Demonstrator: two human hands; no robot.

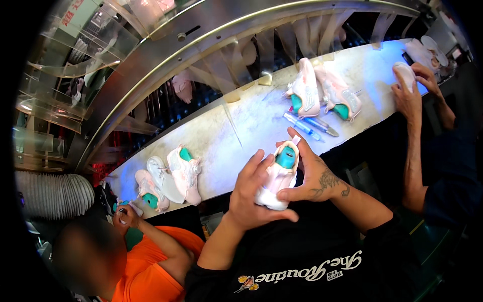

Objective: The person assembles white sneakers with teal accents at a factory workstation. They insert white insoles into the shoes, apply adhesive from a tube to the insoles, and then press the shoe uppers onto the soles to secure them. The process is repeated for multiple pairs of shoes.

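Observation:
A pale pink sneaker (278,181) with a white sole and a teal lining is held up in front of my chest, its heel toward me. My left hand (246,189) cups its left side, thumb stretched out below the sole. Around the right side wraps my right hand (313,175), with the thumb pressed near the heel and the far fingers partly hidden behind the shoe. Just beyond on the white worktop lie several blue and clear pen-like tools (307,127), beside a pair of pink sneakers (336,93).
Three more shoes (160,178) stand on the worktop (221,151) to the left. A person in orange (161,261) works at the left; another person's hands (410,93) hold a white shoe at the far right. Clear plastic strips (201,75) hang under a metal frame behind the worktop.

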